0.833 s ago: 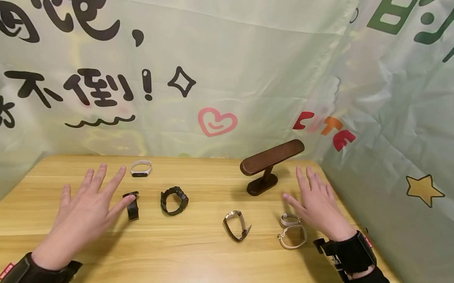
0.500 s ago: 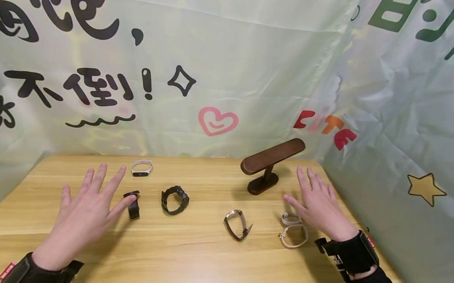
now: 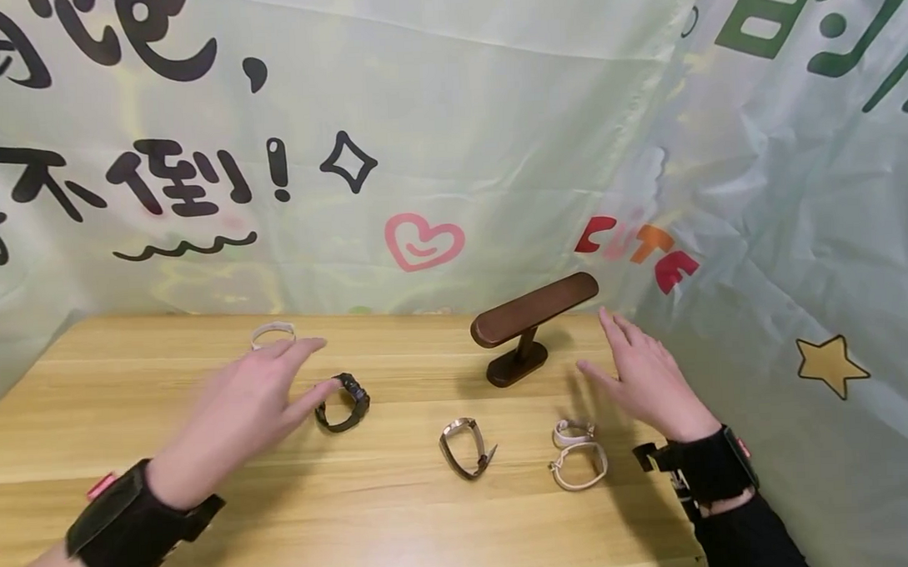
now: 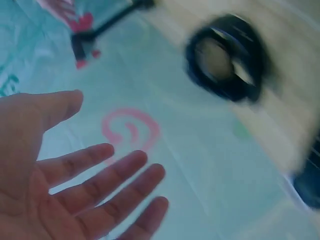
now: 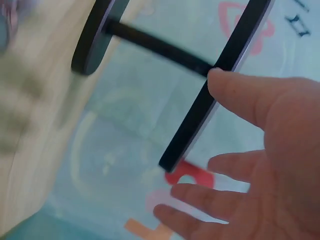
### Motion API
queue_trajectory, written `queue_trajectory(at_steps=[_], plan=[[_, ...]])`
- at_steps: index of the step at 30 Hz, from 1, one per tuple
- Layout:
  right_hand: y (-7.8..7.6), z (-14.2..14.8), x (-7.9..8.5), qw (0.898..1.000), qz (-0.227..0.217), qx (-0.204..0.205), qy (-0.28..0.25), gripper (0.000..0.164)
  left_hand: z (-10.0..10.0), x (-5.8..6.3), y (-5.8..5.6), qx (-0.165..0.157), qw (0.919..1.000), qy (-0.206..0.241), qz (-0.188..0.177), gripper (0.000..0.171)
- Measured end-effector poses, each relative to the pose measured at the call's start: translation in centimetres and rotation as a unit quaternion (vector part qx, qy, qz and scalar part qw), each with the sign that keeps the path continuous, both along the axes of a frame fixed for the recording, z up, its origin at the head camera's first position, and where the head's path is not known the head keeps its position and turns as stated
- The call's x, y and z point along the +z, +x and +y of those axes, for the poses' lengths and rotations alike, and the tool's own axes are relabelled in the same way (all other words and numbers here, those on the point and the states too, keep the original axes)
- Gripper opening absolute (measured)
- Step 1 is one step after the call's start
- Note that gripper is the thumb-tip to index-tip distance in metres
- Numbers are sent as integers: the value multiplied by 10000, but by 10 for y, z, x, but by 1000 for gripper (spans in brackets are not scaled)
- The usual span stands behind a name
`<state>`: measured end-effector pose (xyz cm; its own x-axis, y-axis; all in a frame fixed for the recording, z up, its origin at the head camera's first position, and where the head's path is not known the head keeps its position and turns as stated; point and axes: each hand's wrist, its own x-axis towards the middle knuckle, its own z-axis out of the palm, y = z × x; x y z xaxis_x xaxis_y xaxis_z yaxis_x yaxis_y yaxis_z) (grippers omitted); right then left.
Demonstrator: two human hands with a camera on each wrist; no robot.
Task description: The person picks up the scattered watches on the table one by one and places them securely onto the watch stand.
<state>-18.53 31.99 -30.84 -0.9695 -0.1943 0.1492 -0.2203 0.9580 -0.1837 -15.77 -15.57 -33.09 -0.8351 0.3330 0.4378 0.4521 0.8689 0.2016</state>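
My left hand hovers above the table with fingers extended, holding nothing. Its thumb and fingertips are near a chunky black wristwatch, also seen blurred in the left wrist view as a black ring. A white fitness band lies behind that hand and is partly covered by it. My right hand is raised on the right, fingers straight, with nothing in it. Beside it stands a dark brown T-shaped watch stand with a bare bar; in the right wrist view the thumb overlaps its bar, but contact cannot be told.
A brown-strap wristwatch lies at the table's middle. To its right are two pale-strapped watches, one behind and one in front. A printed cloth hangs behind and right of the wooden table.
My left hand has swung right towards the chunky black watch, now covering the slim black watch. My right hand has moved up and forward, away from the pale watches. The view has shifted slightly.
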Motion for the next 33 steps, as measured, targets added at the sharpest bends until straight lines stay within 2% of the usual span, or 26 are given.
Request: queue_trajectory(at_steps=[5,8,11,17,22,26,33], plan=[[-34,19,6,9993,-124,-95,-337,88,52,12,-16,-636,9976,239,121,50],[-54,29,6,9984,-167,-91,-526,88,81,17,-27,-911,9951,374,-77,55],[-71,35,6,9976,-160,-5,-670,88,107,19,-38,-1043,9933,452,-203,58],[-92,37,9,9953,-245,98,-935,85,144,18,-60,-1134,9923,506,19,60],[-100,32,9,9943,-337,157,-1002,79,159,13,-69,-1121,9921,563,-53,59],[-102,30,10,9954,-180,128,-938,73,166,11,-74,-1166,9912,621,20,51],[-102,24,6,9954,142,203,-926,64,156,9,-77,-1070,9918,700,-70,46]])
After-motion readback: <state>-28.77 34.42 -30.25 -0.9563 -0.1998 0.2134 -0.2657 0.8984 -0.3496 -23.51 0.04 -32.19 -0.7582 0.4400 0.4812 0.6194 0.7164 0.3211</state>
